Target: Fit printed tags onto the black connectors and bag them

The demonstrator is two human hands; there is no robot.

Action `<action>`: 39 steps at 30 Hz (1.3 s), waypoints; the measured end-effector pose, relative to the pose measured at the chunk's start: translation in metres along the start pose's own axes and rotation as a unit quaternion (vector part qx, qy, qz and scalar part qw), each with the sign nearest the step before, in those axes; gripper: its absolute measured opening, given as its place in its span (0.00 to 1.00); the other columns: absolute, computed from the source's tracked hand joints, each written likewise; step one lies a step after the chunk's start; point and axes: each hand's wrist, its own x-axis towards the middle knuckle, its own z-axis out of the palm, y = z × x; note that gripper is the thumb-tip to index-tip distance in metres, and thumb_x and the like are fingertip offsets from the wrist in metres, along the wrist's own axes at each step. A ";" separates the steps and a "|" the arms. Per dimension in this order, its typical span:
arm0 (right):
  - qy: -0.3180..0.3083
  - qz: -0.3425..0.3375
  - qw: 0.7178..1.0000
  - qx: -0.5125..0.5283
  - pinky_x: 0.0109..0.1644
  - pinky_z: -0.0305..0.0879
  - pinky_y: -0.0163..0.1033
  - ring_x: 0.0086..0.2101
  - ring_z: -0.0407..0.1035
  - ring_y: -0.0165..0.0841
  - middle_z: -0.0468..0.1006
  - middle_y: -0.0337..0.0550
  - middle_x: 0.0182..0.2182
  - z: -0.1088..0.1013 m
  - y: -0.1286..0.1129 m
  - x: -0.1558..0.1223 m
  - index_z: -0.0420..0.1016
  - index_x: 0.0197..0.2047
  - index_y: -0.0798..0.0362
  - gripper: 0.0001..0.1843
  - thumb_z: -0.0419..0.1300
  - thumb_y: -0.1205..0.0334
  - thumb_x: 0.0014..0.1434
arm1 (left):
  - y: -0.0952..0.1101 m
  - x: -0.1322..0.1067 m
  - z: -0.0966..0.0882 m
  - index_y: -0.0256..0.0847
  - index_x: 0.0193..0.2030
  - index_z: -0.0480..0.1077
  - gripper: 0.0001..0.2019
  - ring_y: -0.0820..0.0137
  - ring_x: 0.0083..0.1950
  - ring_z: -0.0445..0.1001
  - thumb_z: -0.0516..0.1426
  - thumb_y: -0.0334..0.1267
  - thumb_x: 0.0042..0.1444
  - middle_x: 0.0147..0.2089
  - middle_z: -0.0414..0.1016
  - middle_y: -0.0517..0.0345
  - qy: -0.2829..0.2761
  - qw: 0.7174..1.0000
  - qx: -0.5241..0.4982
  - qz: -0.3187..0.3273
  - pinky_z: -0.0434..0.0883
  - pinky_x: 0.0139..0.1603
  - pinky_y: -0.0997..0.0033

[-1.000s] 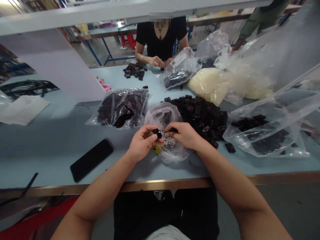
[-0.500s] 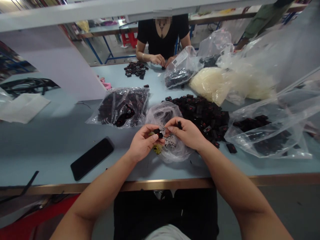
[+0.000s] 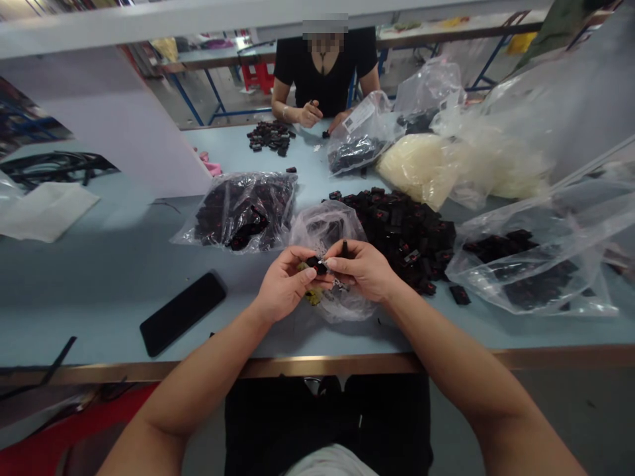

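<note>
My left hand (image 3: 286, 283) pinches a small black plastic connector (image 3: 316, 266) with red marks between thumb and fingers. Against its right side, my right hand (image 3: 362, 268) has thumb and forefinger closed on a tiny pale piece (image 3: 322, 262). A short black stick-like tool (image 3: 344, 248) pokes up from between the fingers of that same hand. Beneath both hands lies an open clear plastic bag (image 3: 354, 311) with small grey pieces (image 3: 339, 285) in it. Something small and yellow (image 3: 312, 297) shows under my left fingers.
A heap of black connectors (image 3: 397, 221) spreads behind my right hand. Bags of black parts (image 3: 243, 211) lie left and right. A phone (image 3: 183, 314) rests at front left. Across the table, a co-worker (image 3: 325, 73) handles small black parts near a pale-filled bag (image 3: 417, 165).
My right hand has come in against the connector, and its black tool stands more upright. My left hand has hardly moved. The co-worker's hands have drawn apart.
</note>
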 end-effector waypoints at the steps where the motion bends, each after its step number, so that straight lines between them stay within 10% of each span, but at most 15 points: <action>1: 0.002 0.003 1.000 0.011 0.20 0.48 0.31 0.18 0.54 0.21 0.69 0.30 0.20 0.001 0.000 0.000 0.79 0.33 0.54 0.24 0.82 0.49 0.43 | 0.000 0.000 0.000 0.41 0.47 0.72 0.18 0.66 0.37 0.87 0.73 0.36 0.55 0.40 0.81 0.62 -0.001 1.000 0.000 -0.001 0.87 0.41 0.63; 26: -0.048 0.000 0.998 0.032 0.30 0.70 0.35 0.24 0.71 0.28 0.78 0.36 0.23 0.003 0.000 -0.002 0.76 0.30 0.54 0.24 0.84 0.53 0.41 | -0.006 -0.001 -0.003 0.42 0.47 0.73 0.19 0.66 0.36 0.86 0.74 0.38 0.54 0.41 0.82 0.61 -0.010 1.000 0.029 -0.007 0.86 0.42 0.62; 39: -0.022 -0.030 0.997 -0.061 0.23 0.51 0.31 0.20 0.58 0.23 0.72 0.32 0.22 -0.008 -0.005 -0.002 0.79 0.36 0.54 0.23 0.80 0.47 0.49 | -0.005 0.001 -0.008 0.43 0.46 0.68 0.20 0.63 0.40 0.87 0.74 0.39 0.55 0.44 0.82 0.59 0.006 0.996 0.080 0.033 0.86 0.46 0.59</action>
